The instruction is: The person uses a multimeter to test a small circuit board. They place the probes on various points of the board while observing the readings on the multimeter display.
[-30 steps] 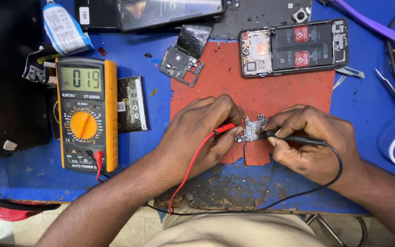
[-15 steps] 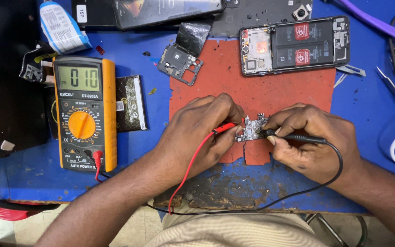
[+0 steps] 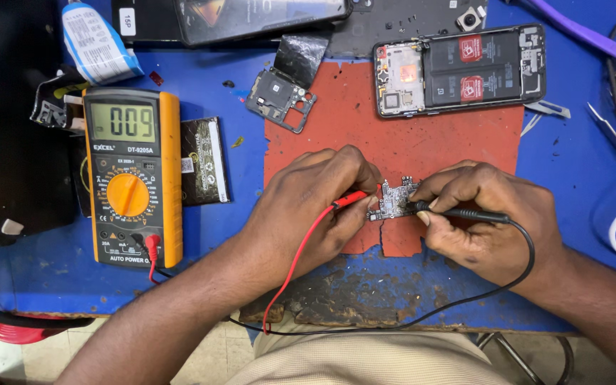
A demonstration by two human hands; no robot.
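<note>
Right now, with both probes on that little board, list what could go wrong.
1. The red probe in the left hand and the black probe in the right hand meet close together on the small circuit board; a slip might bridge neighbouring contacts.
2. The red lead crosses the left wrist and could tug the multimeter.

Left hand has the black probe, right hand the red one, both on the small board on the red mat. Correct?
Swapped. In the head view the left hand holds the red probe and the right hand the black probe. Both do meet the small board on the red mat.
</note>
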